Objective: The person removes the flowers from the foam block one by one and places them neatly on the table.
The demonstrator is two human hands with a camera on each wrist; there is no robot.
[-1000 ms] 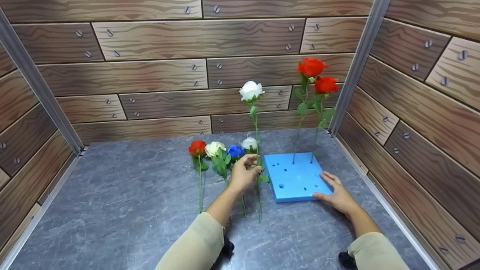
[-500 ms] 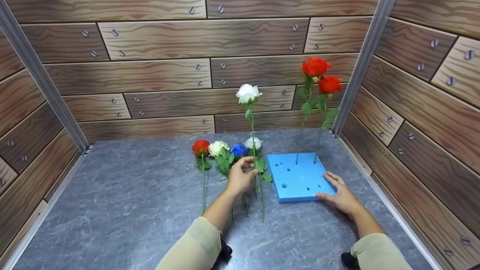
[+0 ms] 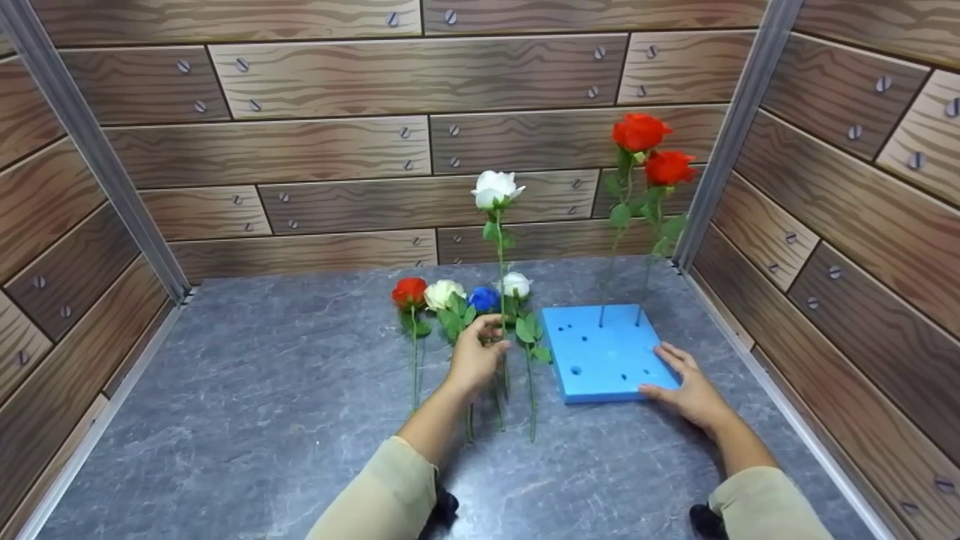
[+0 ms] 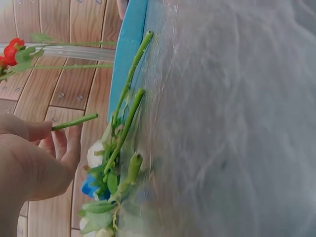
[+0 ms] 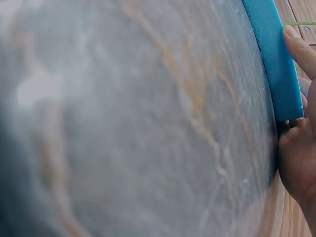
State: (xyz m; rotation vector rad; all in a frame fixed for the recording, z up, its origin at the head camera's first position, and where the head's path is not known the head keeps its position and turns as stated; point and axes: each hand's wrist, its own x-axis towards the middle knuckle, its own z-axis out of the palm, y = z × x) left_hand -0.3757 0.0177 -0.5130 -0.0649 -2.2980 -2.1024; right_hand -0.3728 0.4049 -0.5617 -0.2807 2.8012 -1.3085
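My left hand pinches the green stem of a white rose between thumb and fingers, holding it upright just left of a blue foam board. In the left wrist view the stem's cut lower end sticks out past the fingers, off the table. My right hand grips the board's near right corner, thumb at the front edge and fingers along the right side. Two red roses stand upright in holes at the board's back. Other holes of differing sizes show in its top.
Left of the board lie several roses: a red one, a cream one, a blue one and another white one. Their stems point towards me. Wood-patterned walls enclose the grey marbled table.
The held white rose has moved left with my left hand, away from the board. My right hand keeps its place at the corner. The head view has turned slightly, shifting the scene right.
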